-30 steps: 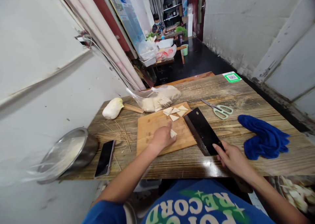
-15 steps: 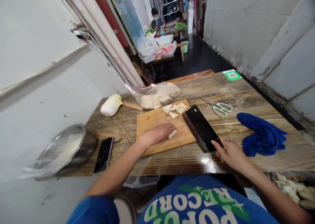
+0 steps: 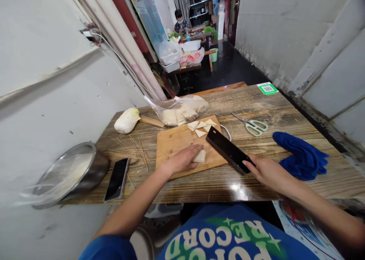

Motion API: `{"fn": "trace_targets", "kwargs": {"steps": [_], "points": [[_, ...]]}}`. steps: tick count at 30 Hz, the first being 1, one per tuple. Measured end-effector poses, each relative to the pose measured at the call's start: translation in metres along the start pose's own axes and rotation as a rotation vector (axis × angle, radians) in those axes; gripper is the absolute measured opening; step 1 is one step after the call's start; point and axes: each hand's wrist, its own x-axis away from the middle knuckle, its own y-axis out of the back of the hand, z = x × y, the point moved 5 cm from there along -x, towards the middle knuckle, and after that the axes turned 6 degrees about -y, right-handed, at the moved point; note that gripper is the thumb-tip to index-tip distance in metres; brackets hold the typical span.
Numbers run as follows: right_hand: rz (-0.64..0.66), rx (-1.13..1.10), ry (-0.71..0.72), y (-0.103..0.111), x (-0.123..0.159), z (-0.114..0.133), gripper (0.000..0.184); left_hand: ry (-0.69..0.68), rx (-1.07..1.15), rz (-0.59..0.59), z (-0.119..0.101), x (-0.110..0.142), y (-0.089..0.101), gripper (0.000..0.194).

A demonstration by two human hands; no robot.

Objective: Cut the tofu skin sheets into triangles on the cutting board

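My right hand (image 3: pixel 261 169) grips the handle of a black cleaver (image 3: pixel 226 149), its blade slanting over the right edge of a wooden cutting board (image 3: pixel 168 142). On the board, the fingers of my left hand (image 3: pixel 186 156) hold the left side of a small stack of pale, flat slices (image 3: pixel 200 157), which look like tofu. My fingertips hide part of it. Several cut triangular pieces (image 3: pixel 200 133) lie at the board's far right corner, just beyond the blade's tip.
Behind the board is a clear bag (image 3: pixel 182 111) of pale slices. Left are a cabbage (image 3: pixel 127 120), bamboo skewers (image 3: pixel 137 151), a phone (image 3: pixel 116 179) and a metal basin (image 3: pixel 99 165). Right are scissors (image 3: pixel 253 127) and a blue cloth (image 3: pixel 302 157). A person (image 3: pixel 181 24) sits far off.
The cleaver has turned from lying flatter to more edge-on, and its tip has shifted left over the board. The stack under my left hand now shows a wider top face.
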Motion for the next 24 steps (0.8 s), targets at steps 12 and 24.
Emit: {"fn": "trace_targets", "kwargs": {"steps": [12,24], "points": [[0.089,0.345,0.149,0.004,0.021,0.031,0.023,-0.163,-0.176,-0.361,0.002,0.025,-0.023,0.030],[-0.081,0.308,0.259,0.036,-0.013,0.030,0.039,-0.034,-0.416,-0.706,-0.037,0.044,-0.046,0.035]]}}
